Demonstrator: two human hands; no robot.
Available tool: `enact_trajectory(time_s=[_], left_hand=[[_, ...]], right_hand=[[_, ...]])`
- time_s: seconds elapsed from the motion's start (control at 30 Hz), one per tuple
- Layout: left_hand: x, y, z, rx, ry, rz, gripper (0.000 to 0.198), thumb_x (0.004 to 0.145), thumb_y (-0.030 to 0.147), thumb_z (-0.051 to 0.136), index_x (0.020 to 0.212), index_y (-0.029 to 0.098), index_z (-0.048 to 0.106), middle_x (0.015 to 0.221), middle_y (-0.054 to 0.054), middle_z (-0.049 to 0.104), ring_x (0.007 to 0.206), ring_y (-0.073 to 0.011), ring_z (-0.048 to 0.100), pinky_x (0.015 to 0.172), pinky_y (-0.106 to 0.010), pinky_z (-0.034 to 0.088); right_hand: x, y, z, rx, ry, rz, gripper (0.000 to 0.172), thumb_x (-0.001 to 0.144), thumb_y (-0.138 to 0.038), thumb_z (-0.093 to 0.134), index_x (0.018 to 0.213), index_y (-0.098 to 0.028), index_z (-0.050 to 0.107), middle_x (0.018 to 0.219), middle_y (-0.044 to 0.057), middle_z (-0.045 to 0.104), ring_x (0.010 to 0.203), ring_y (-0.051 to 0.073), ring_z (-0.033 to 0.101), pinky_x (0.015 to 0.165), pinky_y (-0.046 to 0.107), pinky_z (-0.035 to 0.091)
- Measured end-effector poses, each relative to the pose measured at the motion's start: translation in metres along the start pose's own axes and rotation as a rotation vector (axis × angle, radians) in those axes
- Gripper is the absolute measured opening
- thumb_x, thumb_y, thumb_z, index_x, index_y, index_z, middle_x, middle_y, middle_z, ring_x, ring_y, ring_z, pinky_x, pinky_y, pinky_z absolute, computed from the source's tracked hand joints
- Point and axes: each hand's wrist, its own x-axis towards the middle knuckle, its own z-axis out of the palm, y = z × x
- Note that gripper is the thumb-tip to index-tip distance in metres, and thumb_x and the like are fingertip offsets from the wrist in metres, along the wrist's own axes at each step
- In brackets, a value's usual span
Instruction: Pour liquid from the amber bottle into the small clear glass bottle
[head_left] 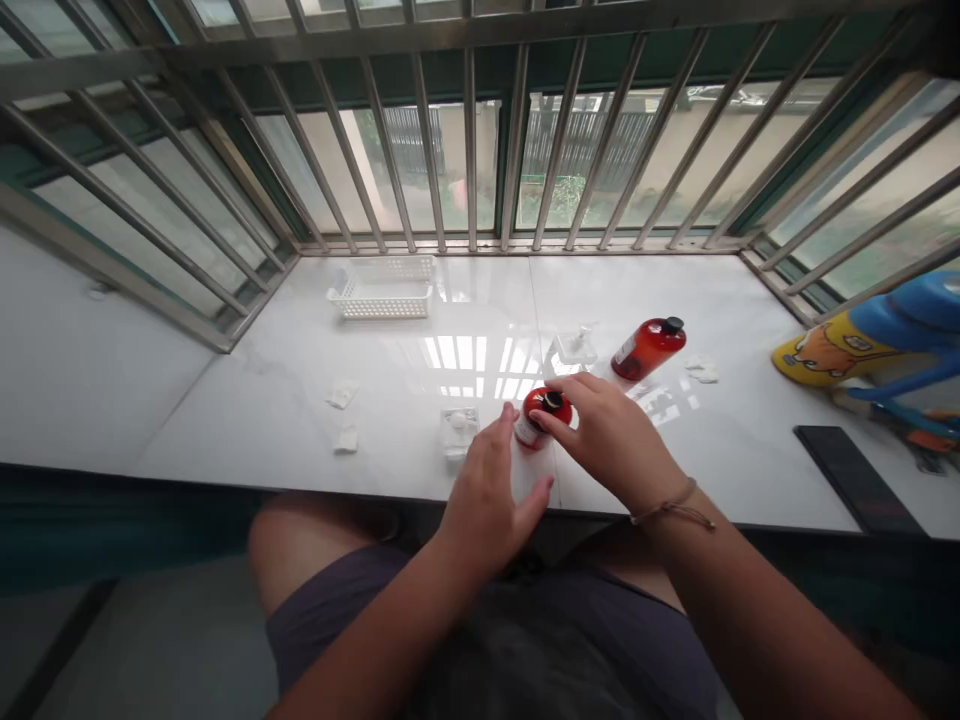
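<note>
A red plastic bottle with a black cap (544, 415) lies tilted between my hands, near the front of the white marble counter (247, 430). My right hand (607, 440) is curled over the bottle, its fingers on the cap and shoulder. My left hand (487, 490) touches the bottle's lower, white-labelled end with its fingertips. A second red bottle (649, 348) lies on its side just beyond my right hand. Beside it stands a clear pump piece (574, 350). A small clear box (459, 432) sits left of my left hand.
Small white wipes (341, 396) lie on the counter, and a white plastic basket (380, 290) stands at the back. A black flat slab (855, 480) and a blue-and-yellow toy (870, 340) are at the right. Metal window bars (469, 150) run behind.
</note>
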Motion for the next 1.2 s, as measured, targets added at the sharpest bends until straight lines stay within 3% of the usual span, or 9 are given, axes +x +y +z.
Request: enact_trajectory(time_s=[0.07, 0.17, 0.3, 0.43, 0.6, 0.7, 0.8, 0.93, 1.2], left_hand=[[0.015, -0.006, 0.021, 0.004, -0.001, 0.008, 0.101, 0.096, 0.026, 0.078, 0.173, 0.026, 0.012, 0.165, -0.019, 0.046, 0.152, -0.0356, 0.047, 0.125, -0.056, 0.047], [0.036, -0.019, 0.047, -0.066, -0.014, -0.011, 0.113, 0.091, 0.021, 0.082, 0.174, 0.024, 0.005, 0.161, -0.019, 0.051, 0.147, -0.0346, 0.053, 0.122, -0.054, 0.051], [0.052, -0.032, 0.063, -0.130, -0.037, -0.133, 0.109, 0.089, 0.018, 0.079, 0.173, 0.023, 0.010, 0.146, -0.015, 0.065, 0.133, -0.0321, 0.064, 0.114, -0.051, 0.057], [0.055, -0.032, 0.060, -0.125, -0.042, -0.175, 0.097, 0.089, 0.020, 0.078, 0.170, 0.022, 0.025, 0.145, -0.014, 0.066, 0.133, -0.0325, 0.064, 0.112, -0.051, 0.058], [0.056, -0.028, 0.054, -0.142, -0.080, -0.189, 0.093, 0.087, 0.017, 0.080, 0.166, 0.022, 0.031, 0.148, -0.013, 0.065, 0.136, -0.0325, 0.063, 0.115, -0.051, 0.056], [0.057, -0.028, 0.054, -0.141, -0.083, -0.190, 0.091, 0.087, 0.017, 0.080, 0.165, 0.022, 0.033, 0.149, -0.013, 0.065, 0.138, -0.0326, 0.062, 0.117, -0.052, 0.055], [0.057, -0.028, 0.056, -0.150, -0.072, -0.169, 0.089, 0.089, 0.016, 0.078, 0.165, 0.023, 0.033, 0.148, -0.012, 0.066, 0.137, -0.0313, 0.063, 0.118, -0.052, 0.055], [0.056, -0.028, 0.057, -0.145, -0.054, -0.156, 0.082, 0.090, 0.017, 0.078, 0.161, 0.024, 0.038, 0.147, -0.012, 0.066, 0.137, -0.0305, 0.063, 0.117, -0.051, 0.056], [0.057, -0.026, 0.056, -0.155, -0.036, -0.173, 0.065, 0.088, 0.014, 0.081, 0.146, 0.024, 0.052, 0.139, -0.009, 0.069, 0.129, -0.0297, 0.067, 0.112, -0.051, 0.058]], right_hand=[[0.000, 0.002, 0.009, -0.013, 0.019, 0.018, 0.017, 0.101, -0.036, 0.067, 0.108, -0.022, 0.073, 0.103, 0.012, 0.072, 0.100, 0.033, 0.067, 0.091, 0.051, 0.057], [0.001, 0.000, 0.012, -0.042, 0.054, 0.035, 0.011, 0.100, -0.030, 0.066, 0.094, -0.022, 0.071, 0.094, 0.011, 0.068, 0.094, 0.031, 0.063, 0.089, 0.049, 0.055], [-0.001, -0.001, 0.011, 0.013, 0.060, 0.097, 0.007, 0.099, -0.027, 0.068, 0.100, -0.021, 0.073, 0.096, 0.010, 0.068, 0.094, 0.030, 0.065, 0.087, 0.045, 0.056], [-0.002, 0.001, 0.008, 0.119, 0.027, 0.138, 0.015, 0.097, -0.022, 0.070, 0.112, -0.023, 0.073, 0.105, 0.009, 0.072, 0.098, 0.028, 0.069, 0.091, 0.045, 0.058], [-0.004, 0.006, -0.004, 0.255, -0.037, 0.069, 0.040, 0.096, -0.014, 0.064, 0.133, -0.027, 0.064, 0.120, 0.006, 0.074, 0.112, 0.028, 0.071, 0.097, 0.046, 0.059], [-0.008, 0.007, -0.007, 0.264, -0.012, 0.055, 0.048, 0.097, -0.019, 0.066, 0.143, -0.028, 0.056, 0.130, 0.009, 0.069, 0.117, 0.029, 0.069, 0.100, 0.047, 0.059], [-0.013, 0.006, -0.004, 0.211, 0.084, 0.094, 0.053, 0.095, -0.029, 0.073, 0.145, -0.027, 0.054, 0.124, 0.011, 0.067, 0.114, 0.031, 0.068, 0.100, 0.050, 0.059], [-0.017, 0.004, 0.003, 0.214, 0.113, 0.161, 0.053, 0.095, -0.031, 0.073, 0.144, -0.028, 0.054, 0.113, 0.008, 0.069, 0.106, 0.030, 0.069, 0.098, 0.052, 0.060], [-0.020, -0.002, 0.003, 0.342, 0.118, 0.255, 0.053, 0.094, -0.029, 0.074, 0.144, -0.029, 0.054, 0.121, 0.007, 0.073, 0.110, 0.029, 0.071, 0.100, 0.052, 0.061]])
